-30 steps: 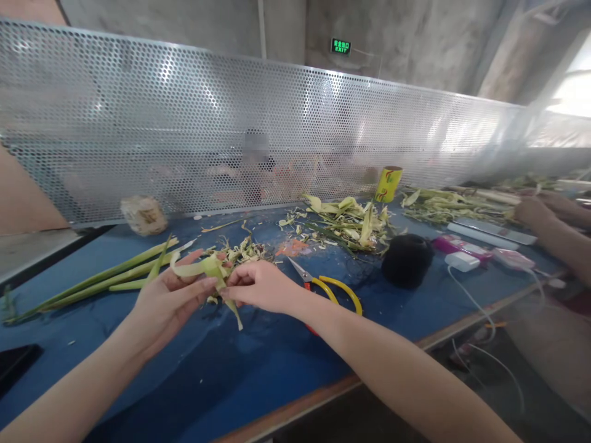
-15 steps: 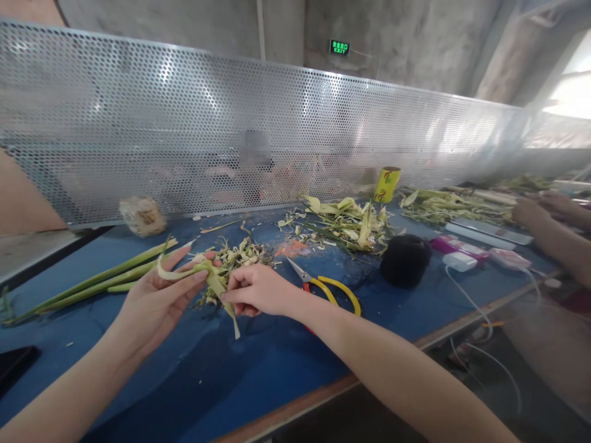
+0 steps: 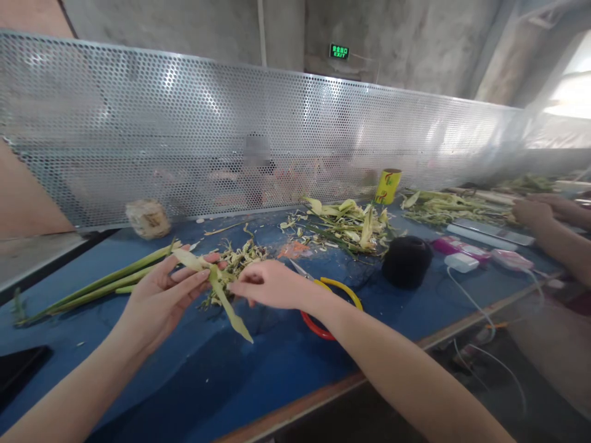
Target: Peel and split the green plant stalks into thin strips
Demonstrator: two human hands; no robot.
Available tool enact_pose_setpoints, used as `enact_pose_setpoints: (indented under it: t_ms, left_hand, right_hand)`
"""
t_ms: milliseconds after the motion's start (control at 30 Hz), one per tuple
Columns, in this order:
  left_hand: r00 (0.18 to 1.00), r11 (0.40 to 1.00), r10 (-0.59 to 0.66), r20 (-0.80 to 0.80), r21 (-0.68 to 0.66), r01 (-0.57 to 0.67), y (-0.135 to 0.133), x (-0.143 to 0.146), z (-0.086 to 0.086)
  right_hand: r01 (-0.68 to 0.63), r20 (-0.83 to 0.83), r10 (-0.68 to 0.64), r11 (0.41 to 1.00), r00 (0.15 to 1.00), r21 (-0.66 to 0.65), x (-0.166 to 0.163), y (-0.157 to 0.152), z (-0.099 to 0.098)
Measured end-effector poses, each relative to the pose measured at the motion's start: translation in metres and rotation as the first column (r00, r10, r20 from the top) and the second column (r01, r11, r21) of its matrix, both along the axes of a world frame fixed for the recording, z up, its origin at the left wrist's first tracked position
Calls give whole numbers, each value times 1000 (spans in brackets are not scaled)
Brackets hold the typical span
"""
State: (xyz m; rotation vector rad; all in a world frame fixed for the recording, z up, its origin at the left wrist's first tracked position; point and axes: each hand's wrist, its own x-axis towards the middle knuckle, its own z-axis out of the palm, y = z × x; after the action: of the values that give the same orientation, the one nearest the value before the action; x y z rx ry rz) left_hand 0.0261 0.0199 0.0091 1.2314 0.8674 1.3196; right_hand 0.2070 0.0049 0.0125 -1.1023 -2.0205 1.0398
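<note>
My left hand [image 3: 159, 298] pinches a folded, pale green leaf strip [image 3: 226, 304] between thumb and fingers. One end points up to the left over the fingers, and the longer end hangs to the lower right. Just right of the strip is my right hand [image 3: 268, 284], its fingers curled together close to the fold; whatever they hold is hidden. Behind both hands lies a small heap of shredded plant scraps [image 3: 247, 255]. Scissors [image 3: 341, 289] with one yellow and one red handle lie partly under my right forearm.
Long green stalks [image 3: 92, 286] lie at left, near a wrapped bundle [image 3: 148, 218]. Further right are a leaf pile [image 3: 351, 224], a yellow tube [image 3: 388, 186], a black thread spool [image 3: 406, 261] and cabled devices [image 3: 462, 261]. A perforated metal screen [image 3: 295, 135] stands behind; another person's hands [image 3: 533, 212] are at right.
The strip's lower end has swung out longer to the lower right, and its upper end now lies flatter and broader. My right hand has shifted slightly right, away from the hanging end.
</note>
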Motion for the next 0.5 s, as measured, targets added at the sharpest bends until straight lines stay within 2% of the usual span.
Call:
enact_pose_setpoints:
  t_ms: [67, 133, 200, 333, 433, 500]
  left_hand:
    - [998, 998, -57, -33, -9, 57, -2, 1, -1]
    - [990, 992, -123, -65, -26, 122, -4, 2, -1]
    - [982, 987, -159, -100, -42, 156, -7, 4, -2]
    - [978, 990, -139, -157, -37, 134, -12, 5, -4]
    - [963, 986, -168, -210, -22, 167, -13, 4, -6]
    - [956, 983, -179, -234, -9, 182, -12, 4, -7]
  right_hand:
    - [147, -72, -139, 983, 988, 113, 1, 2, 1]
    - [201, -163, -176, 968, 971, 153, 1, 4, -1]
    - [173, -218, -141, 976, 966, 132, -2, 5, -3]
    - [120, -261, -107, 992, 959, 35, -7, 6, -7]
    - [112, -261, -110, 994, 959, -5, -6, 4, -6]
    - [52, -235, -56, 998, 970, -20, -4, 3, -3]
